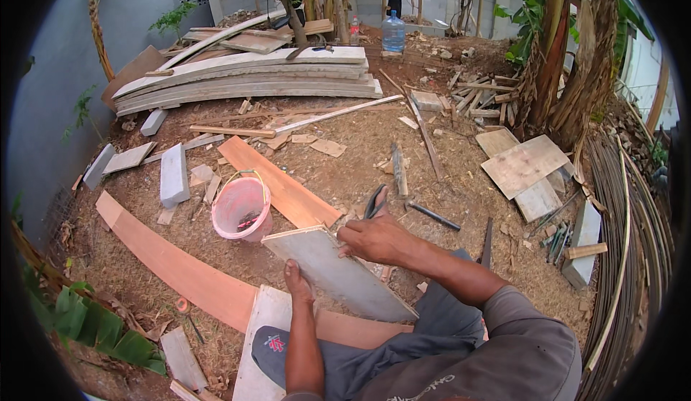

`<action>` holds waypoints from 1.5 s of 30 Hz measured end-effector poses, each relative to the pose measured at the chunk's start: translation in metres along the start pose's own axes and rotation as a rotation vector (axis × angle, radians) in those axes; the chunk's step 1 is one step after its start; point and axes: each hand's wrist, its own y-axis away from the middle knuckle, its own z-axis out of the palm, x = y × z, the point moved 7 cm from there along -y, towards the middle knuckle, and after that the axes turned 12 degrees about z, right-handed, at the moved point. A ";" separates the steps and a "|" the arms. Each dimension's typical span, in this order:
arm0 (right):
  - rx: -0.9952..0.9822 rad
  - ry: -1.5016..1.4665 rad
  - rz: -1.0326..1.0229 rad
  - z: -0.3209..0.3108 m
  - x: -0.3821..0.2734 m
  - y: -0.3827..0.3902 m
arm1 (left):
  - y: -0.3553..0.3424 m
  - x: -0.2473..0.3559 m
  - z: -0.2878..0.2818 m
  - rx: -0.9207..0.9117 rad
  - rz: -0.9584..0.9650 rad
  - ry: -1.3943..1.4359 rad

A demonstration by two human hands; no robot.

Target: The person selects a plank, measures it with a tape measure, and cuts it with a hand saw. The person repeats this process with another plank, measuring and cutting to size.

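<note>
From my remote seat I have the left hand [300, 283] gripping the left edge of the tilted grey board [338, 268], which stands before the person's body, near the pink bucket [264, 224]. The right hand [378, 240] has its fingers curled at the board's right edge, though I can't tell what they pinch; I'd keep the left hold firm and the tilt steady.

The held board [338, 268] is pale grey; the bucket [234, 203] pink; the jug [393, 34] blue; the shirt [515, 350] dark grey.
</note>
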 end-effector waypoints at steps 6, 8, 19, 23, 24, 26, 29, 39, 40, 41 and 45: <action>0.010 -0.213 -0.071 0.018 0.005 -0.004 | -0.001 -0.006 -0.004 -0.003 -0.006 0.016; -0.164 -0.575 0.055 0.045 0.019 -0.009 | -0.001 -0.007 -0.006 -0.032 0.006 0.047; -0.155 -1.108 0.489 0.137 0.077 0.022 | -0.011 -0.025 -0.057 0.166 -0.012 0.056; -0.361 -0.874 0.421 0.167 0.071 0.079 | -0.023 -0.014 -0.079 0.304 -0.016 0.120; -0.379 -0.800 0.405 0.173 0.070 0.089 | -0.024 -0.009 -0.079 0.286 -0.027 0.186; -0.348 -0.610 0.371 0.181 0.070 0.100 | -0.025 0.000 -0.080 0.311 -0.031 0.236; -0.293 -0.498 0.415 0.187 0.073 0.102 | -0.024 0.009 -0.077 0.339 -0.050 0.265; -0.029 -0.621 0.654 0.164 0.061 0.063 | -0.022 0.059 -0.080 0.300 -0.066 -0.391; -0.005 -0.608 0.725 0.160 0.060 0.056 | -0.020 0.061 -0.072 0.235 -0.072 -0.417; 0.044 -0.572 0.685 0.151 0.052 0.045 | -0.017 0.061 -0.063 0.188 -0.080 -0.452; -0.111 -0.412 0.727 0.148 0.016 0.019 | 0.003 0.042 -0.024 -0.034 -0.253 -0.470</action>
